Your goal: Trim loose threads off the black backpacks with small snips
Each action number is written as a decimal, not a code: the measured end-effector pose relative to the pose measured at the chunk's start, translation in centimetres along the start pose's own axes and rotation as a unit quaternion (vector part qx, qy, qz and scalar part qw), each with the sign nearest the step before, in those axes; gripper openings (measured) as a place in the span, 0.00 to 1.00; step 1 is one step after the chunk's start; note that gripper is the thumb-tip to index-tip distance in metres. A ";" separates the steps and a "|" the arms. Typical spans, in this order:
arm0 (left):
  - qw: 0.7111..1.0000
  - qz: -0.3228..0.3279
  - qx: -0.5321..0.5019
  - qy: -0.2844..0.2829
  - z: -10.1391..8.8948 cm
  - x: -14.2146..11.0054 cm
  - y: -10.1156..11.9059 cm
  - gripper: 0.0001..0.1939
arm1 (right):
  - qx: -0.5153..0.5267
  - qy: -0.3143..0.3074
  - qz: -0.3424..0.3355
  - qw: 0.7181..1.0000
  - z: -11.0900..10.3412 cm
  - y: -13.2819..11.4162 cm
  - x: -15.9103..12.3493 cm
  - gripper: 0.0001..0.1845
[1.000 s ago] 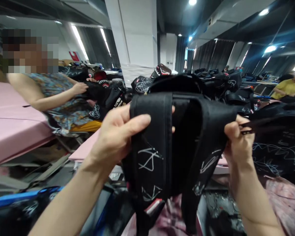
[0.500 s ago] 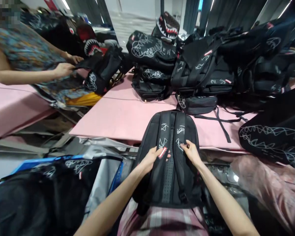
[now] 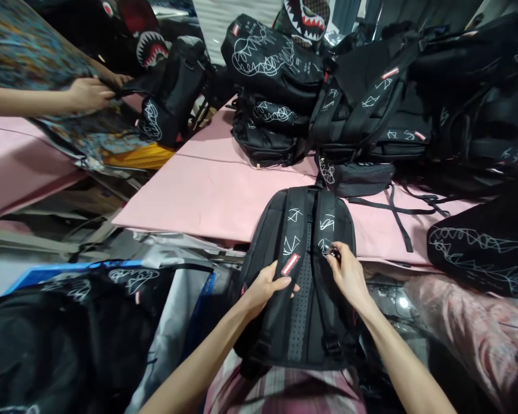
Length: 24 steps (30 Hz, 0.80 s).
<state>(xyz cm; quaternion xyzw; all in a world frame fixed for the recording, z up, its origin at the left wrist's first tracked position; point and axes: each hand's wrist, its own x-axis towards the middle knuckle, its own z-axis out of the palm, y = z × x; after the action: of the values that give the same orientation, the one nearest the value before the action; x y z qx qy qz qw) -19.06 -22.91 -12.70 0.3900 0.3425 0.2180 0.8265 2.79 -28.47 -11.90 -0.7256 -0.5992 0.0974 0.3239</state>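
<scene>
A black backpack [image 3: 303, 322] leans upright against the table edge and my lap, its back panel and two shoulder straps facing me. White scribbled marks run along both straps. My left hand [image 3: 271, 286] is closed around the left strap, thumb on top just below a red-and-white label [image 3: 290, 264], fingers behind. At the right strap [image 3: 327, 221], my right hand [image 3: 349, 273] pinches a small dark tool [image 3: 334, 250] with a shiny metal tip, close to the white marks. Its exact kind is hard to make out.
Stacked black bags [image 3: 276, 63] with white scribbles cover the far side of the pink table [image 3: 190, 198]. Another person's hand [image 3: 90, 95] handles a black bag [image 3: 172, 92] at left. More backpacks [image 3: 69, 333] lie lower left; a pink patterned sleeve [image 3: 466, 322] is at right.
My view has tilted down slightly. My right hand has turned over the right strap, and the small dark tool shows more clearly in it. My left hand still grips the left strap.
</scene>
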 end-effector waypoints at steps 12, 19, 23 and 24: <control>1.000 0.022 0.019 0.000 -0.6 -2.3 3.0 0.26 | 0.087 -0.120 -0.190 0.971 0.0 -1.5 5.5 0.12; 0.997 0.070 0.027 -0.029 -1.8 -2.5 3.8 0.22 | 0.167 -0.081 -0.248 0.951 1.3 -1.4 7.9 0.12; 0.997 0.069 0.019 -0.040 -2.5 -2.2 4.0 0.23 | 0.179 -0.096 -0.274 0.940 1.3 -2.2 8.8 0.13; 0.997 0.068 0.016 -0.039 -2.5 -2.2 4.0 0.23 | 0.182 -0.102 -0.281 0.937 1.4 -2.4 9.0 0.13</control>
<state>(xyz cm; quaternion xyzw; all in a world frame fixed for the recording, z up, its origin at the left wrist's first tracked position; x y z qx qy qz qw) -22.77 -20.62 -9.82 0.4338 0.2860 0.2522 0.8164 2.47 -19.37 -9.29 -0.4422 -0.7809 0.1835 0.4014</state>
